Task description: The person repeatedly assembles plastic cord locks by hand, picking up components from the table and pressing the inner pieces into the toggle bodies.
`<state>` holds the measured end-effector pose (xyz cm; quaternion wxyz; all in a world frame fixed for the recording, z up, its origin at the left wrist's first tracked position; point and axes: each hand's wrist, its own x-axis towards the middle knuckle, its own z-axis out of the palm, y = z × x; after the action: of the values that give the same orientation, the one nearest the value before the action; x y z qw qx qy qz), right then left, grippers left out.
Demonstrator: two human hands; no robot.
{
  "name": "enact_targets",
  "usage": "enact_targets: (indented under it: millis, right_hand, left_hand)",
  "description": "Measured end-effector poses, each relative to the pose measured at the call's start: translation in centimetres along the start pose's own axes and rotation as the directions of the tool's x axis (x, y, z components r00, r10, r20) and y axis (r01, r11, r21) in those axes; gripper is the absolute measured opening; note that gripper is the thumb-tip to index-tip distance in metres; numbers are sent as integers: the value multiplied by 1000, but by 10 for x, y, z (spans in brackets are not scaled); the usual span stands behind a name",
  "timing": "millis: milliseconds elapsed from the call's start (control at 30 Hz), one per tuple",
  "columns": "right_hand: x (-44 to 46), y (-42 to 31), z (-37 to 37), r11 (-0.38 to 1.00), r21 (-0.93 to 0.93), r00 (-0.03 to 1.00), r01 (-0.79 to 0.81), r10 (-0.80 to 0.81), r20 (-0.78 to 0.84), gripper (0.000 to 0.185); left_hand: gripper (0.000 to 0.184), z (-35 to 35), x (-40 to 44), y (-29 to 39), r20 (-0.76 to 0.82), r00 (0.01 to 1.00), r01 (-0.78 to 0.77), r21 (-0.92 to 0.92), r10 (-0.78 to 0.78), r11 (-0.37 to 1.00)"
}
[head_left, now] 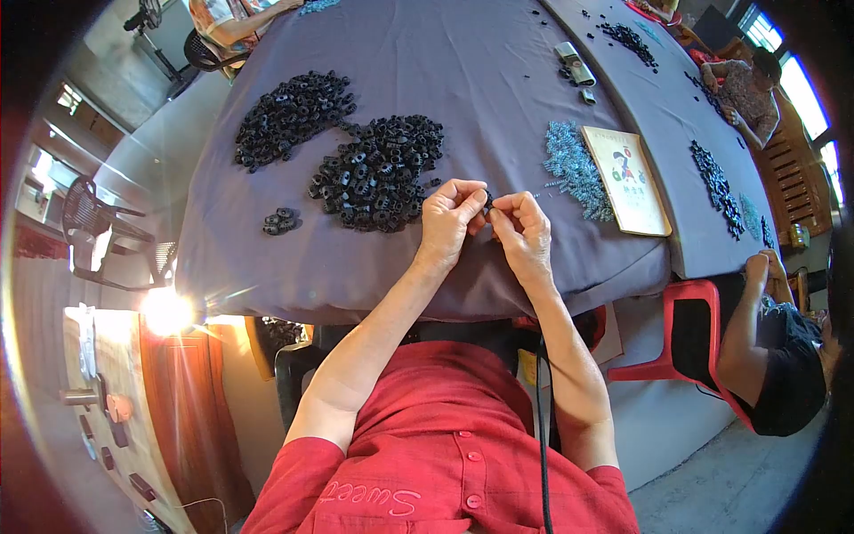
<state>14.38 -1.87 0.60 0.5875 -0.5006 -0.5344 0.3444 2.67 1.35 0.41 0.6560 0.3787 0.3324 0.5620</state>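
Note:
Near the front edge of the cloth, my left hand [452, 221] pinches a small black plastic part [488, 199] between thumb and fingertips. My right hand [525, 228] meets it from the other side, thumb and fingers closed at the same part. Whatever else sits in the right fingertips is too small to make out. Just left of my hands lies a large pile of black plastic parts [378, 173], with a second pile [294, 116] behind it. A little cluster of similar parts [281, 222] rests apart at the left. To the right is a heap of small bluish pieces [576, 169].
A booklet [627, 181] lies beside the bluish heap. Farther back stand metallic objects [575, 64]. On the adjoining table are more black parts [717, 190]. Other people sit around: one at the far left [233, 27], one at the right [745, 93], another on a red chair [694, 334].

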Motion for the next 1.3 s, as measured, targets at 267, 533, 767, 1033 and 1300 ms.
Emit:
enact_targets:
  millis: [267,533,767,1033,1300]
  right_hand:
    - [1,-3,-1,995,73,998,-64,62,27,9]
    - [0,-2,0,996,41,997,-84,83,5,13]
    - [1,9,-2,1000,11,1000,-23,23,10,13]
    - [3,-2,1,998,42,998,-40,38,47,12]
    - [4,-5,-1,995,51,996,-80,78,43,11]
  left_hand:
    - [7,-1,0,-4,51,998,-44,86,39,995]
    - [10,2,-6,-4,15,996,-87,184,86,979]
    - [10,3,-11,-6,16,987,-156,266,158,951]
    - [6,-3,-7,-6,-32,996,-82,72,85,994]
    - [5,-3,-6,-4,-2,998,-68,66,68,996]
